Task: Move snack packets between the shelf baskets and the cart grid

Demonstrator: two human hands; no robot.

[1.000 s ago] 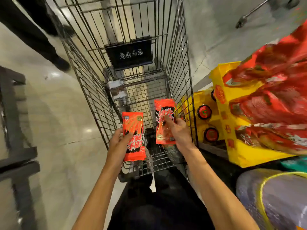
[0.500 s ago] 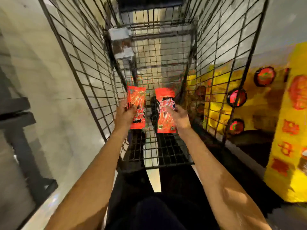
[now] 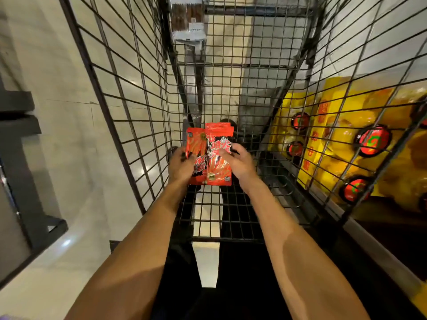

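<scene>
Left of the cart (image 3: 105, 109) a dark rack (image 3: 20, 162) stands on the pale floor. Inside the cart, low over its wire bottom, my left hand (image 3: 182, 168) grips the left packet (image 3: 196, 147) by its left edge, fingers curled over the front. The right packet (image 3: 219, 162) overlaps the first one's right side, both upright and orange-red. My right hand (image 3: 241, 166) pinches this one at its right edge. Whether either packet touches the cart bottom I cannot tell. Beyond the cart's right wall sits a yellow display (image 3: 335, 125) with round red labels.
</scene>
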